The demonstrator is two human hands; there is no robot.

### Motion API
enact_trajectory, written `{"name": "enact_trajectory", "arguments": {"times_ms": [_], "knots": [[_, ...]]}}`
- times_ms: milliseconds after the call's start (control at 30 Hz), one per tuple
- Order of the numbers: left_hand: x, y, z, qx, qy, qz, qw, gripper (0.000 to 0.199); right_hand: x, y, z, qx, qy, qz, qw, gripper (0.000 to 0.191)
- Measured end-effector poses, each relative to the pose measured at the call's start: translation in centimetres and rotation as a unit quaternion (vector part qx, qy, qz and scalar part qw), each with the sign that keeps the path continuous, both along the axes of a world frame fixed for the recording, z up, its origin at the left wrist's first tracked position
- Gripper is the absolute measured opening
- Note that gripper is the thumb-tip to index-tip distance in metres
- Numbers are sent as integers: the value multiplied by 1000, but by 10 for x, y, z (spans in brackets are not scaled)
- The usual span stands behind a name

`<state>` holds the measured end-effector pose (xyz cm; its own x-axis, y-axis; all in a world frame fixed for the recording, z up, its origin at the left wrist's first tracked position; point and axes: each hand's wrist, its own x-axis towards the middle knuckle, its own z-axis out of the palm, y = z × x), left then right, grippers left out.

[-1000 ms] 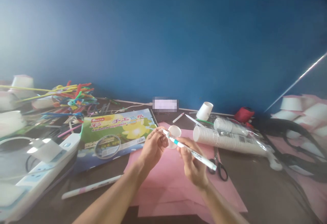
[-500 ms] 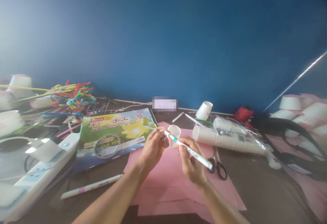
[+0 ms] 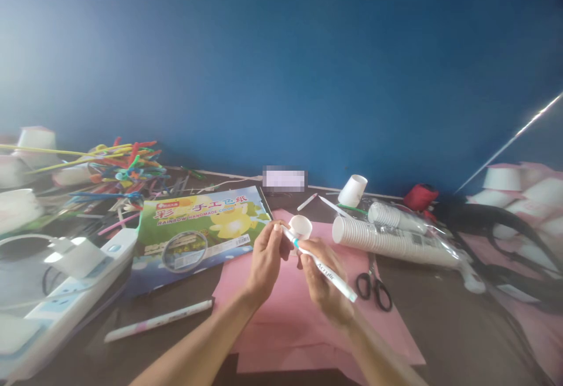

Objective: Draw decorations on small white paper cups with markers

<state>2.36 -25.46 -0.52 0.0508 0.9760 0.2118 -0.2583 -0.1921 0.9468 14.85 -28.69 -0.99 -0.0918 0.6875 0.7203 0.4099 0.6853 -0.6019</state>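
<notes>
A white acrylic marker (image 3: 328, 273) with a teal band slants between my hands. My right hand (image 3: 325, 277) is wrapped round its barrel. The fingers of my left hand (image 3: 267, 254) pinch the capped upper end of the same marker. Just behind the marker, a white paper cup (image 3: 301, 226) shows its open mouth, its lower part hidden by my fingers. Pink paper sheets (image 3: 290, 327) lie under both hands.
Left of my hands lie a colour-paper pack (image 3: 229, 216), another marker (image 3: 158, 320), a power strip (image 3: 88, 277) and pipe cleaners (image 3: 132, 166). To the right are scissors (image 3: 373, 292), stacked cups (image 3: 396, 244) and an upside-down cup (image 3: 352, 190). A blue wall (image 3: 281, 69) stands behind.
My right hand and the marker's rear end have shifted slightly down and left. The left fingers have closed further over the marker's cap end.
</notes>
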Motion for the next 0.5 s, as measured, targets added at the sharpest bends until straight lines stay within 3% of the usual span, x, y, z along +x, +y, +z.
{"name": "enact_trajectory", "arguments": {"times_ms": [233,500], "knots": [[4,-8,0,-26,1,27,999,28,-2,1,-1,10,10,65,998,28],[7,-11,-5,-8,1,55,998,31,-4,2,-4,15,18,75,997,29]]}}
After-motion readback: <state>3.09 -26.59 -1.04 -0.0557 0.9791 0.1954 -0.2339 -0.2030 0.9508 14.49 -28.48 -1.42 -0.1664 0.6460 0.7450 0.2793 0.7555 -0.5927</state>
